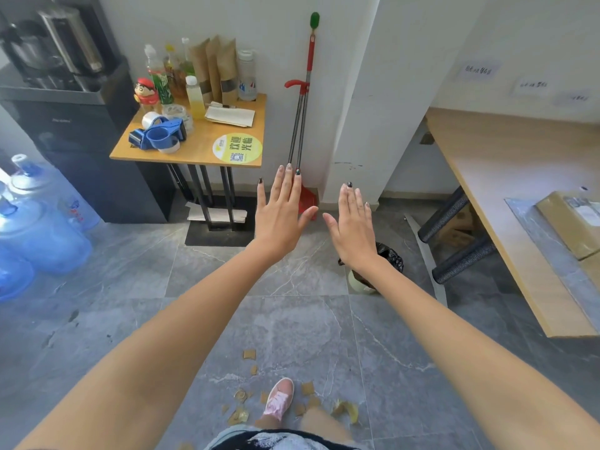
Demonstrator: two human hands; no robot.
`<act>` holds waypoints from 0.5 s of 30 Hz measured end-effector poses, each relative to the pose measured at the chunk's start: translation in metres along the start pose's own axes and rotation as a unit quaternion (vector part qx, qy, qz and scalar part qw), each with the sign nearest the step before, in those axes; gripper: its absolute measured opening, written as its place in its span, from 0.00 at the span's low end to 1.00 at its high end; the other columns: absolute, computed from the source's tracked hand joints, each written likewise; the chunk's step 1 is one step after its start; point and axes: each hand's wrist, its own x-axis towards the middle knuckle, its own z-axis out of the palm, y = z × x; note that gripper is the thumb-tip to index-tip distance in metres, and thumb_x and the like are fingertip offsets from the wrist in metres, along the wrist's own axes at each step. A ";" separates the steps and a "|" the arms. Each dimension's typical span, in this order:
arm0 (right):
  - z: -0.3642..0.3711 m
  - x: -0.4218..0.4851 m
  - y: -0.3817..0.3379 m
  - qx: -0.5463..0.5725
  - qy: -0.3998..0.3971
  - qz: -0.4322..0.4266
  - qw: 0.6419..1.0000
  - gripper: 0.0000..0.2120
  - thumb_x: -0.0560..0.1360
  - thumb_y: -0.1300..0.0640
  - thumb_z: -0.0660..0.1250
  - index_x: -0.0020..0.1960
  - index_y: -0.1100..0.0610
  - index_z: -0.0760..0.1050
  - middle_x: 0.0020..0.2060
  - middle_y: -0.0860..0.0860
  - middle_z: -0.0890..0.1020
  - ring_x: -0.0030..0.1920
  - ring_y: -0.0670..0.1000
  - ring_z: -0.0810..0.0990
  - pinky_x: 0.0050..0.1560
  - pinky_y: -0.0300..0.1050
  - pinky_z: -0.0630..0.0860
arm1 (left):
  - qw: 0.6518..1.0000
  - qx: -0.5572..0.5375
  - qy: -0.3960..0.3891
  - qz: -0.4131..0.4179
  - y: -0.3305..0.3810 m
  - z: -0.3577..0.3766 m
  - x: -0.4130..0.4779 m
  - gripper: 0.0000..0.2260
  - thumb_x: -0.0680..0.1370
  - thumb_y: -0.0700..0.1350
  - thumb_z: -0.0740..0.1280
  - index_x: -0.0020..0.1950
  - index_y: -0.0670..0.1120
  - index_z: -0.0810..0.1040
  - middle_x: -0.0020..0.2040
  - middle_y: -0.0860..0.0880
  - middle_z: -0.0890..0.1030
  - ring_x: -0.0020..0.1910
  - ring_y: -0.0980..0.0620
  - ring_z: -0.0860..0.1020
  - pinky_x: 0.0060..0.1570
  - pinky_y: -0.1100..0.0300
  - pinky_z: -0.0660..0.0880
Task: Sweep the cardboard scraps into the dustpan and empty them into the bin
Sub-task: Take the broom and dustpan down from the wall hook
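Both arms stretch forward, palms down. My left hand (281,213) and my right hand (353,226) are flat, fingers extended, holding nothing. Just beyond the left fingertips a red broom and dustpan set (303,102) with metal handles leans upright against the white wall; its red dustpan (306,199) rests on the floor, partly hidden by my left hand. Several brown cardboard scraps (249,354) lie on the grey tile floor near my pink shoe (279,399). A bin lined with a black bag (391,254) stands on the floor under my right wrist, partly hidden.
A small wooden table (201,151) with bottles, tape dispensers and paper stands at the left of the broom. Blue water jugs (42,235) and a black dispenser cabinet (74,125) fill the left side. A long wooden bench (506,177) with cardboard boxes runs along the right.
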 end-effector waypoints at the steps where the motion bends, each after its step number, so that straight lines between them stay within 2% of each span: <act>1: 0.000 0.008 -0.001 0.000 0.001 0.002 1.000 0.33 0.81 0.42 0.47 0.79 0.59 0.42 0.78 0.52 0.47 0.78 0.51 0.41 0.77 0.51 0.43 | 1.000 0.000 0.002 0.001 -0.003 0.000 0.008 0.34 0.80 0.64 0.46 0.80 0.45 0.47 0.80 0.47 0.44 0.79 0.50 0.41 0.75 0.43 0.42; 10: 0.008 0.064 0.006 -0.002 -0.016 0.013 1.000 0.33 0.81 0.42 0.47 0.79 0.58 0.42 0.78 0.52 0.47 0.78 0.51 0.41 0.77 0.52 0.44 | 1.000 0.004 -0.009 0.012 -0.008 0.012 0.062 0.34 0.81 0.64 0.47 0.80 0.46 0.46 0.80 0.46 0.43 0.79 0.50 0.40 0.75 0.43 0.41; 15: 0.015 0.106 0.014 -0.036 -0.025 -0.037 0.998 0.33 0.81 0.42 0.47 0.79 0.58 0.42 0.78 0.52 0.47 0.78 0.51 0.42 0.77 0.52 0.44 | 1.000 0.005 0.007 -0.016 -0.010 0.028 0.101 0.34 0.80 0.65 0.46 0.80 0.46 0.47 0.80 0.47 0.44 0.79 0.50 0.41 0.75 0.42 0.41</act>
